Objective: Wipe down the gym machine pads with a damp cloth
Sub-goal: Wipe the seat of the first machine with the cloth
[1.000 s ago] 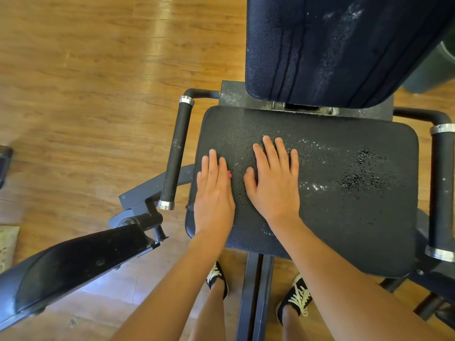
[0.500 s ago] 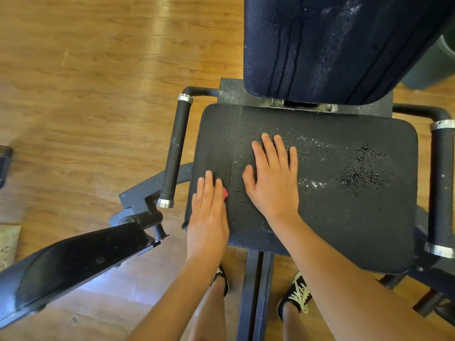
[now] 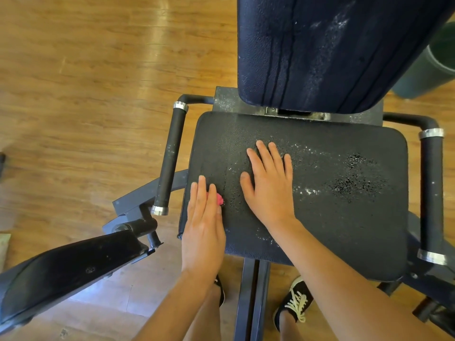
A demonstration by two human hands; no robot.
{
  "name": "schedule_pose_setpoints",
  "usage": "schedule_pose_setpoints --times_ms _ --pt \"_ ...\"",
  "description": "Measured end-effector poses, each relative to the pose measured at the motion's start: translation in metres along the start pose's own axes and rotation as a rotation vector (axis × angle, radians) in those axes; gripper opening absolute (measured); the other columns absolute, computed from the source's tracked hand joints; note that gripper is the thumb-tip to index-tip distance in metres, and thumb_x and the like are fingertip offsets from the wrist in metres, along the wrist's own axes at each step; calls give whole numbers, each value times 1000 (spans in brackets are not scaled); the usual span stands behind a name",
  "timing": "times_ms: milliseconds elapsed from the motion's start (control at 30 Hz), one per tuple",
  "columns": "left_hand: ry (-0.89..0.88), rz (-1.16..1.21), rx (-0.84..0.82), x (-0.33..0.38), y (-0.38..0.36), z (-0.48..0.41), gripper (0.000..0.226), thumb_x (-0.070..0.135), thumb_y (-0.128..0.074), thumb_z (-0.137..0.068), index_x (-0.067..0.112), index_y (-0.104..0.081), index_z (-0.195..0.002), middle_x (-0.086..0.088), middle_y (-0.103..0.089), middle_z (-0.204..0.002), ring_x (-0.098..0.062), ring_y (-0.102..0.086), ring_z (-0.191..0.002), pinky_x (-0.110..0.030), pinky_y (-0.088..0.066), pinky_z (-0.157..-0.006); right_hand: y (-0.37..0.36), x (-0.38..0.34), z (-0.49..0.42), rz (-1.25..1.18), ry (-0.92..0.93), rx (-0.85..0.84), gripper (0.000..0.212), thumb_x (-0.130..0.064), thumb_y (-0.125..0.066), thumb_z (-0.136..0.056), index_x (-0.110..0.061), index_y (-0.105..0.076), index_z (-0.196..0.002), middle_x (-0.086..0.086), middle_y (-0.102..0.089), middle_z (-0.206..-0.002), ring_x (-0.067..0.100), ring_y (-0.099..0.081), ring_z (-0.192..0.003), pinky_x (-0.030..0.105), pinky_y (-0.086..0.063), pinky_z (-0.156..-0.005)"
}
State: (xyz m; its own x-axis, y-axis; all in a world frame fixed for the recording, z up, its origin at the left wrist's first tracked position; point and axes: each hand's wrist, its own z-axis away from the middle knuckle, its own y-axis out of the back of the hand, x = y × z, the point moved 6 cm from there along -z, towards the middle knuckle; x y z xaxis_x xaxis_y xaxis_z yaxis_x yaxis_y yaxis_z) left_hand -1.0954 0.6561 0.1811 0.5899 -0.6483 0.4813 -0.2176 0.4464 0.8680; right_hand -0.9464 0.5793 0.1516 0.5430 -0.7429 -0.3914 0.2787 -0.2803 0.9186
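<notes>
The left hand [image 3: 203, 225] lies flat on the front left corner of the black seat pad [image 3: 344, 230], fingers straight and close together, pressing down on a pink cloth [image 3: 219, 199]. Only a small crumpled bit of the cloth shows, poking out beside the fingers on the side towards the other hand; the rest is hidden under the palm. The right hand [image 3: 270, 185] rests palm down just beside it, nearer the middle of the seat, with fingers straight and slightly spread and nothing in its hold.

The seat surface is pebbled, with white specks scattered across it and two rough, worn patches [image 3: 352, 183] towards its right side. Behind it rises the dark blue backrest pad [image 3: 332, 50], streaked with pale smears and dark vertical lines. A faint mark on the metal bracket [image 3: 269, 110] under the backrest is too small to read.

A black handle [image 3: 171, 158] with silver end rings runs along the left of the seat, and a matching one [image 3: 431, 193] along the right. Another black pad [image 3: 66, 269] juts in at lower left over the wooden floor [image 3: 86, 94]. Black shoes [image 3: 296, 301] with pale laces show below the seat
</notes>
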Motion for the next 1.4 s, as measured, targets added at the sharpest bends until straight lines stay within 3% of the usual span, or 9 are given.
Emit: schedule_pose_setpoints --times_ms 133,300,567,667,767,933,1200,1400 --pt "14 53 -1 13 6 -38 49 12 -42 -109 5 -34 -157 -4 -12 -170 -18 -4 -157 -36 -21 -124 11 16 7 -3 57 -20 53 -33 -48 -102 -17 -44 -153 3 -31 -166 22 -16 -157 55 -6 -126" --pt "-20 -2 -9 23 -8 -89 49 17 -35 -112 8 -29 -160 -3 -6 -172 -19 1 -159 -45 -25 -125 9 33 19 151 132 -53 57 -41 -36 -105 -20 -37 -158 1 -24 -169 22 -11 -158 57 -9 -126" --pt "-30 -34 19 39 -14 -169 48 16 -33 -112 7 -29 -159 -7 -8 -172 -22 -3 -159 -35 -25 -123 5 32 18 167 146 16 56 -40 -39 -102 -20 -41 -155 3 -30 -167 24 -17 -157 59 -15 -125" --pt "-53 -20 1 48 -15 -190 46 18 -35 -112 5 -36 -156 -12 -16 -170 -27 -7 -158 -39 -23 -123 6 33 16 167 147 2 56 -41 -37 -103 -20 -40 -155 3 -30 -167 25 -18 -157 59 -15 -125" --pt "-109 -77 -32 53 -20 -193 44 19 -40 -110 6 -42 -152 -13 -22 -168 -30 -10 -157 -51 -22 -124 6 36 16 174 143 -17 57 -42 -37 -103 -21 -38 -156 3 -28 -168 25 -17 -157 58 -15 -125" --pt "-104 -183 -31 48 -24 -185 48 17 -38 -109 17 -36 -156 -6 -19 -169 -28 -5 -158 -65 -11 -120 5 36 16 168 137 -26 57 -41 -37 -103 -21 -39 -156 3 -28 -168 25 -16 -157 58 -15 -125" --pt "-97 -157 -46 38 -28 -141 51 16 -40 -109 16 -32 -159 -5 -19 -170 -28 -8 -158 -62 -15 -122 4 36 15 172 140 -23 57 -42 -38 -103 -21 -39 -156 3 -28 -168 24 -15 -158 58 -14 -125" --pt "-95 -206 -11 45 -29 -174 48 18 -33 -112 14 -30 -159 -4 -15 -171 -27 -6 -158 -57 -14 -124 6 34 15 149 137 -3 56 -40 -38 -102 -20 -42 -154 3 -31 -166 24 -18 -157 58 -16 -125"
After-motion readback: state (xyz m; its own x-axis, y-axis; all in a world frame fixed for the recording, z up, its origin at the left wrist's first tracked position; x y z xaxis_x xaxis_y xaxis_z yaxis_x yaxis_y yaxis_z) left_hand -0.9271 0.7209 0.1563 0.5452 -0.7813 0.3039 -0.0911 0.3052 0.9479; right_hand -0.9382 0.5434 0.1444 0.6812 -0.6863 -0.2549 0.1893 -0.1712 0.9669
